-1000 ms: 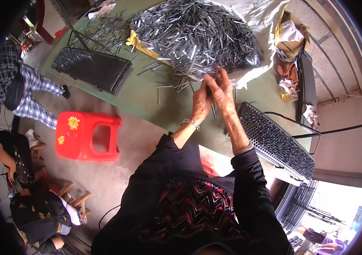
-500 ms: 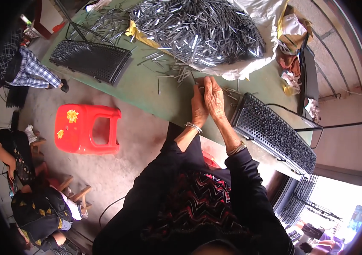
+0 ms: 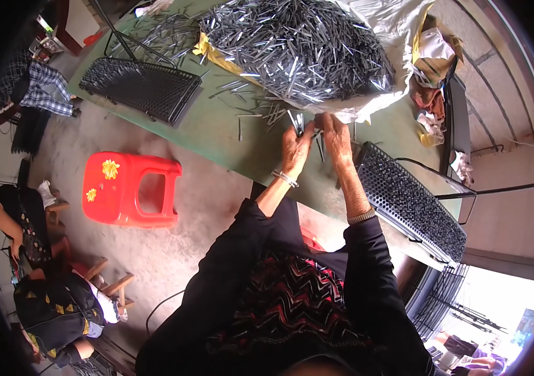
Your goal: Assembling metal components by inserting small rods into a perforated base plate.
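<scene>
My left hand (image 3: 296,149) is closed round a small bunch of thin, shiny dark sticks (image 3: 296,119), whose tips stand up above its fingers. Close beside it, my right hand (image 3: 337,138) bends its fingers over a few more sticks (image 3: 320,145) at the table's middle; its fingertips partly hide them. Just beyond both hands lies a big heap of the same sticks (image 3: 298,50) on an opened white sack (image 3: 398,75). To the right of my right hand is a black perforated rack (image 3: 405,194), its holes largely filled with small dark ends.
A second black perforated rack (image 3: 141,91) lies on the green table (image 3: 210,138) at the left. Loose sticks are scattered near the sack. A red plastic stool (image 3: 132,188) stands on the floor. Other people (image 3: 60,310) sit at the left. Cloths and a bag (image 3: 433,53) lie far right.
My hands, pressed together before, have come apart. The left now shows a bunch of sticks; the right has moved right and farther out, to the sack's edge.
</scene>
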Motion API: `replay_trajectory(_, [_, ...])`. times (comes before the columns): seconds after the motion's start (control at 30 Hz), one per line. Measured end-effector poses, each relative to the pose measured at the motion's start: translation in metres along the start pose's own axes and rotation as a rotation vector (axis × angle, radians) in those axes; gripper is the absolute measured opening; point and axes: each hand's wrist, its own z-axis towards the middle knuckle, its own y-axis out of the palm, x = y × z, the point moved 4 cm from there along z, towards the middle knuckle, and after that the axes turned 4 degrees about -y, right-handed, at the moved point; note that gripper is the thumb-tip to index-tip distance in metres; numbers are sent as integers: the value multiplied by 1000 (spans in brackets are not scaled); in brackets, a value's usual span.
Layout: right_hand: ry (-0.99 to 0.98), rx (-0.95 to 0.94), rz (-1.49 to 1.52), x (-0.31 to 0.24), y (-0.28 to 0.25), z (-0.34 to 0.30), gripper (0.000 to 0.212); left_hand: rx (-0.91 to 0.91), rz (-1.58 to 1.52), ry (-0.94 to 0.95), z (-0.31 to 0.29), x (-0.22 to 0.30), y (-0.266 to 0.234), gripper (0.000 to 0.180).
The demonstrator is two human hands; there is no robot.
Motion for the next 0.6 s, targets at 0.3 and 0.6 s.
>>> replay_trajectory(0.3, [-322,-256,-594,25,57,18,29,107,-387,-357,-25,14,-26,34])
replay_trajectory(0.6, [-595,-214,-877,21,80,38,38,103,-441,-410,-29,16,-47,25])
